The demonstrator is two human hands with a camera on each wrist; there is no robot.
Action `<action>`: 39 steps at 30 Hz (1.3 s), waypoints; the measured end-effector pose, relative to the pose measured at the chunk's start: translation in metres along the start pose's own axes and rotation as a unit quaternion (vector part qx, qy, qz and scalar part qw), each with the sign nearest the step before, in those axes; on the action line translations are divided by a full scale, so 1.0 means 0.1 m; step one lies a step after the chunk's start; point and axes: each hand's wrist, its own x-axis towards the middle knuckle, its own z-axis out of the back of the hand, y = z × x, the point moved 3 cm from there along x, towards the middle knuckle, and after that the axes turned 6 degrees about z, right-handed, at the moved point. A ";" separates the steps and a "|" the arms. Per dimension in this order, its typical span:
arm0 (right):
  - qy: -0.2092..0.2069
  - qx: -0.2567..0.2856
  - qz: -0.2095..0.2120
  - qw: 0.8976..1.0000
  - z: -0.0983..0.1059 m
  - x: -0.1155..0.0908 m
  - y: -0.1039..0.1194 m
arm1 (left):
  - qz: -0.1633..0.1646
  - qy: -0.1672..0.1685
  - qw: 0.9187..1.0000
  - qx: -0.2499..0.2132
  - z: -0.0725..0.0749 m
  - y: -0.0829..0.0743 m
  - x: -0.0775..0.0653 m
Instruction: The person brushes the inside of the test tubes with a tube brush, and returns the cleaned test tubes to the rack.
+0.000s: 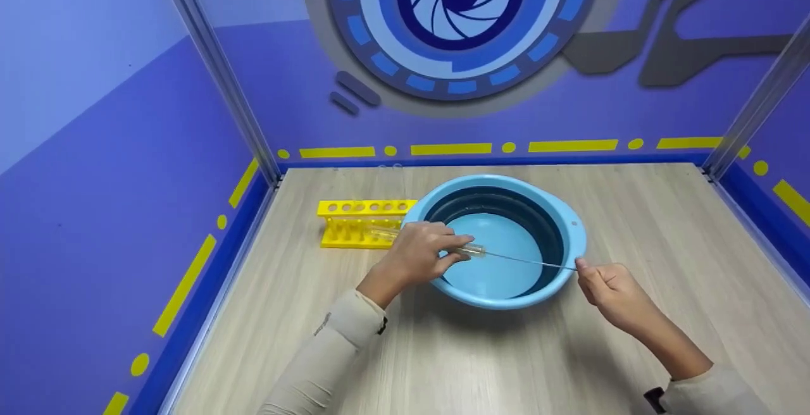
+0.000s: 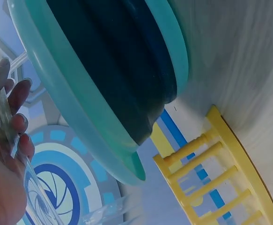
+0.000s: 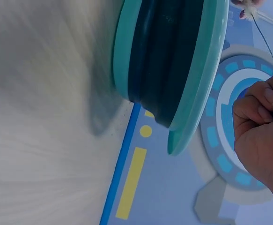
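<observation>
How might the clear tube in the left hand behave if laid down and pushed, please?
The tube would probably roll, being cylindrical; its clear, glassy look suggests it may be fragile, and its smooth surface could be slippery.

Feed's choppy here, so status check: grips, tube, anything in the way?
Left grip holding tube, mouth over basin. Right grip pinching brush wire. Bristles at mouth. Nothing seen blocking wire.

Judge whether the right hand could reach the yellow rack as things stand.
Probably not directly: the right hand holds a thin wire, and the blue basin and left hand lie between it and the yellow rack. It would likely have to go over or around them.
</observation>
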 end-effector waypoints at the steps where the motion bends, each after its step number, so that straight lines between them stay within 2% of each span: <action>1: 0.001 -0.002 0.001 1.000 -0.03 0.01 0.01 | 0.000 0.001 1.000 -0.003 0.00 -0.02 0.00; 6: 0.009 -0.017 0.019 1.000 -0.18 0.05 0.07 | -0.013 0.006 1.000 -0.016 -0.03 -0.12 0.05; 10: 0.014 -0.034 0.041 0.998 -0.30 0.08 0.12 | -0.024 0.010 1.000 -0.009 -0.06 -0.22 0.08; 14: 0.015 -0.044 0.100 0.994 -0.40 0.15 0.16 | -0.020 0.011 1.000 -0.008 -0.06 -0.29 0.09; 18: 0.007 -0.071 0.178 0.981 -0.46 0.20 0.17 | -0.025 0.018 0.999 -0.015 -0.05 -0.36 0.11; 21: 0.001 -0.105 0.219 0.970 -0.48 0.22 0.17 | -0.025 0.028 0.999 -0.022 -0.05 -0.38 0.12; 24: 0.002 -0.146 0.260 0.954 -0.50 0.22 0.17 | -0.022 0.048 0.998 -0.033 -0.06 -0.38 0.13; 27: 0.001 -0.188 0.317 0.930 -0.52 0.23 0.18 | -0.018 0.073 0.996 -0.050 -0.05 -0.37 0.13; 31: -0.036 -0.237 0.403 0.883 -0.49 0.24 0.20 | -0.021 0.104 0.991 -0.076 -0.02 -0.36 0.16; 34: -0.062 -0.263 0.467 0.842 -0.47 0.26 0.22 | -0.018 0.133 0.986 -0.100 0.02 -0.35 0.18; 36: -0.070 -0.280 0.508 0.812 -0.47 0.30 0.24 | 0.000 0.161 0.980 -0.120 0.04 -0.32 0.18; 39: -0.077 -0.315 0.565 0.759 -0.49 0.34 0.29 | 0.033 0.220 0.960 -0.168 0.06 -0.25 0.16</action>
